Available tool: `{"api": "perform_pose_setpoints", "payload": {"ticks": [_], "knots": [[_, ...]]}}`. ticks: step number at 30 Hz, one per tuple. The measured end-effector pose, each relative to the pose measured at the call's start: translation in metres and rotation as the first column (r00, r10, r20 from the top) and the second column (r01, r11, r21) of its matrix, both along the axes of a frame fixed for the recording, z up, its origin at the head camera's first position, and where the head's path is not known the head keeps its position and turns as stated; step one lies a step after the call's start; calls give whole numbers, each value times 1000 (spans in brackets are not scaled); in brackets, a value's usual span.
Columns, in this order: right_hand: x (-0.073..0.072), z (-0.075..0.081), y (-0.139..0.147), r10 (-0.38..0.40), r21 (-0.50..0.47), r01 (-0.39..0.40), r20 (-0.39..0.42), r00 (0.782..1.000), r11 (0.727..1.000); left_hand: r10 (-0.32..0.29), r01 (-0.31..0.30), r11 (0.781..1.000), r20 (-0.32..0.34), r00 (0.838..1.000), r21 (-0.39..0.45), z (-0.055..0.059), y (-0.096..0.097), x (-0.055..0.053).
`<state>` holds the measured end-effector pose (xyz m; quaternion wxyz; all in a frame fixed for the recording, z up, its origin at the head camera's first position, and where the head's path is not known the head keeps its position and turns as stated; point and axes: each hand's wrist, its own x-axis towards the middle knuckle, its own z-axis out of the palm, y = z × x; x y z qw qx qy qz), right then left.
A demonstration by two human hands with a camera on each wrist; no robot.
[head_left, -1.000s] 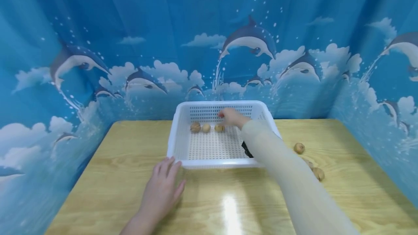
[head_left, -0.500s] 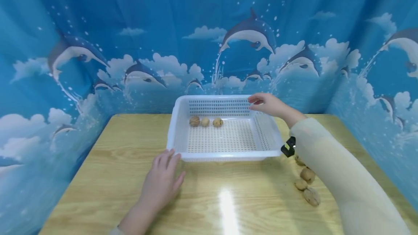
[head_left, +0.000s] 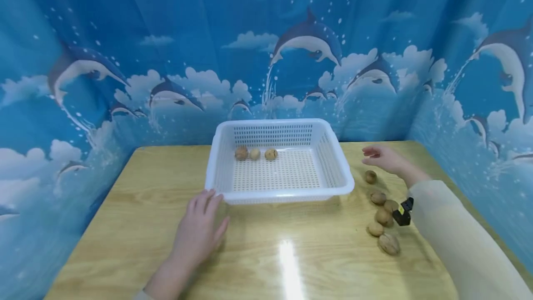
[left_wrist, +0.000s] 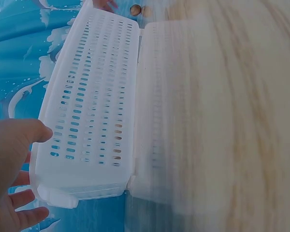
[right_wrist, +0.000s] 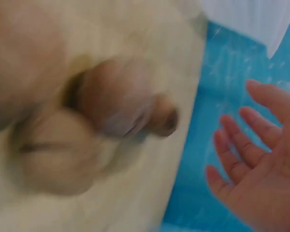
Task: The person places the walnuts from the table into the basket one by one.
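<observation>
Dolphin curtain (head_left: 250,27) behind; at three o'clock from the basket (head_left: 287,194), right hand (head_left: 387,159), empty, loosely spread, should pinch walnuts (head_left: 383,216) lightly; left hand (head_left: 195,230), also loose, at eight.

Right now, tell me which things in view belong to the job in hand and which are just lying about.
Likely part of the job:
white basket
three nuts inside it
loose nuts to its right
left grip, at its near-left corner
right grip, beyond the loose nuts

Seemingly just surroundings:
wooden table
dolphin-print curtain
black device at the right cuff
</observation>
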<state>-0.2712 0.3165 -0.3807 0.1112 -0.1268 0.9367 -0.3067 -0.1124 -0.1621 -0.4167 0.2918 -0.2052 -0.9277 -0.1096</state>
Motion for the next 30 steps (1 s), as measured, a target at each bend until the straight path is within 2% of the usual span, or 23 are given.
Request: {"api": "perform_pose_setpoints", "payload": {"ticks": [3, 5, 18, 30], "knots": [[8, -14, 14, 23, 62, -25, 33, 999, 998, -2, 2, 1000, 3, 1000, 3, 1, 0, 1], [11, -21, 19, 24, 71, -28, 48, 999, 997, -2, 2, 1000, 1, 1000, 4, 1, 0, 1], [15, -54, 32, -45, 7, 44, 108, 993, 999, -8, 8, 1000, -3, 1000, 9, 2, 1, 0], [19, -54, 27, -79, -7, 80, 47, 996, 997, -14, 14, 1000, -20, 1000, 13, 3, 2, 1]]}}
